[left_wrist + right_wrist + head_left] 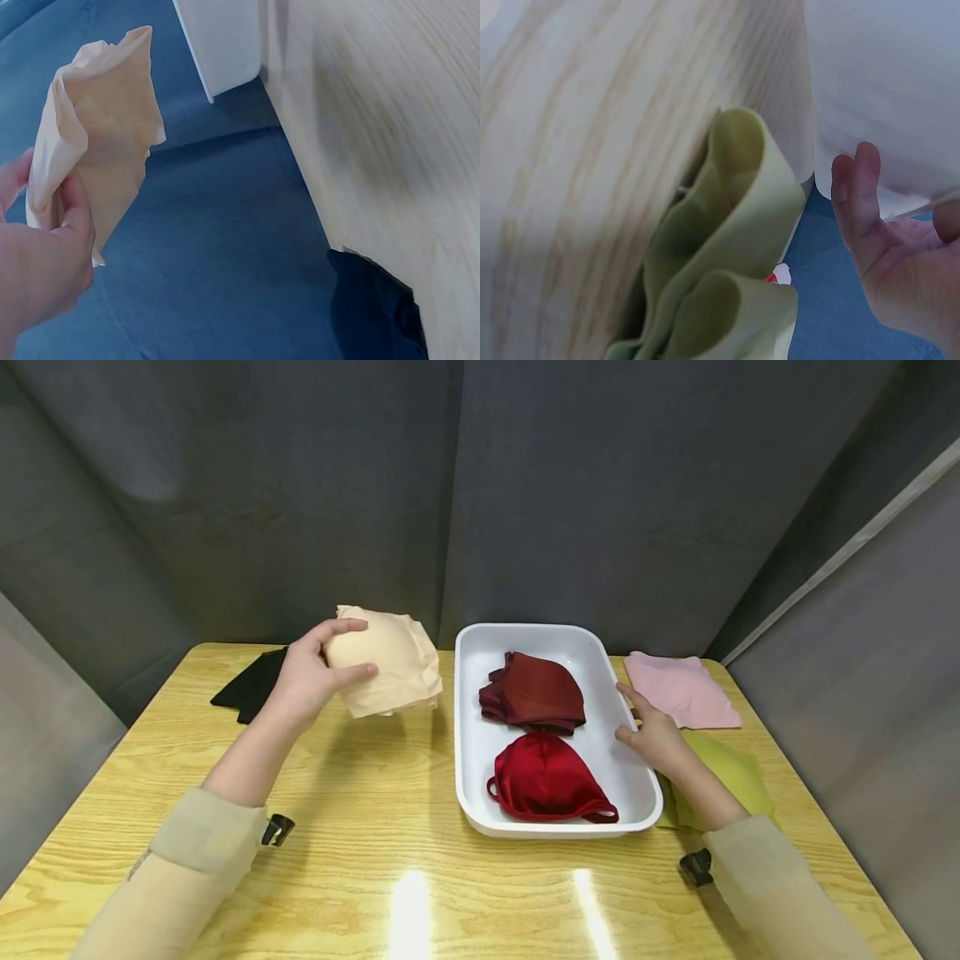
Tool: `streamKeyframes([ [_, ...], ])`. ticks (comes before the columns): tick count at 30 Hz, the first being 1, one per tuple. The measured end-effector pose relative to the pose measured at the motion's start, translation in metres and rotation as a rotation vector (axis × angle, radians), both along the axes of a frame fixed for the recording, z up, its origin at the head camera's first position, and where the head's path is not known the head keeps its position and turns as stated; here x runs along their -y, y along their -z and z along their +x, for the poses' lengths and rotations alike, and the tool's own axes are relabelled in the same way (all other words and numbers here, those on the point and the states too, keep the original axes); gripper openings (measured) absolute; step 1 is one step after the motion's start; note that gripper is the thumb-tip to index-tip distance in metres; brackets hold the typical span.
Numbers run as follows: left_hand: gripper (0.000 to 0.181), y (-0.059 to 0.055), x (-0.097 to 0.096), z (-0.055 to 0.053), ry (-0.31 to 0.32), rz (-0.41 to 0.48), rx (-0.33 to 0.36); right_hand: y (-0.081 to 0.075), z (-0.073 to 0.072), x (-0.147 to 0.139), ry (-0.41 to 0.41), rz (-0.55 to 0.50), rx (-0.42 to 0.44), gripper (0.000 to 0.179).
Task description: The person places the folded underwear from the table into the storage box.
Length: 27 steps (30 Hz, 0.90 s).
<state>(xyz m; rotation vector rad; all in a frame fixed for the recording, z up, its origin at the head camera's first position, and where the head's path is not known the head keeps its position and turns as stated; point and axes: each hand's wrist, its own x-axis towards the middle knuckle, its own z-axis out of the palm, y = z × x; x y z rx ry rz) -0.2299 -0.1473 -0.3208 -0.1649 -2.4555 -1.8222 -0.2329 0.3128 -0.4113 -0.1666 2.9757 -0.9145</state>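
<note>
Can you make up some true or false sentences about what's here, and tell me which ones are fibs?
1. The left hand holds the beige bra. True.
2. The right hand is at the edge of the white tub. True.
3. The white tub has three bras inside. False: two, the red satin bra and the brown bra.
4. The beige bra lies in the white tub. False: it is held up outside it.
5. The pink bra lies on the wooden table. True.

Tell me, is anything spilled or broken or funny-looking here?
Nothing looks spilled or broken. The beige cloth in the left hand has crumpled edges, so it looks a bit messy. In the white tub, the red bra has loops sticking out, but they just look like its straps.
</note>
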Motion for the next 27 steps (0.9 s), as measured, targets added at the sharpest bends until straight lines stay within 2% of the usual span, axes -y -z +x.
streamKeyframes([
  [8, 0.061, -0.010, -0.007, 0.012, -0.015, 0.052, -0.033, -0.001, 0.000, 0.002, 0.001, 0.009, -0.009, 0.070],
  [13, 0.060, -0.013, -0.013, 0.019, -0.022, 0.117, -0.068, -0.002, -0.001, 0.003, 0.001, 0.011, -0.008, 0.070],
  [19, 0.059, -0.017, -0.021, 0.028, 0.007, 0.200, -0.107, -0.003, 0.000, 0.003, -0.003, 0.008, -0.009, 0.070],
  [27, 0.059, -0.020, -0.036, 0.037, 0.048, 0.218, -0.119, -0.002, 0.001, 0.001, 0.001, 0.003, 0.000, 0.070],
])
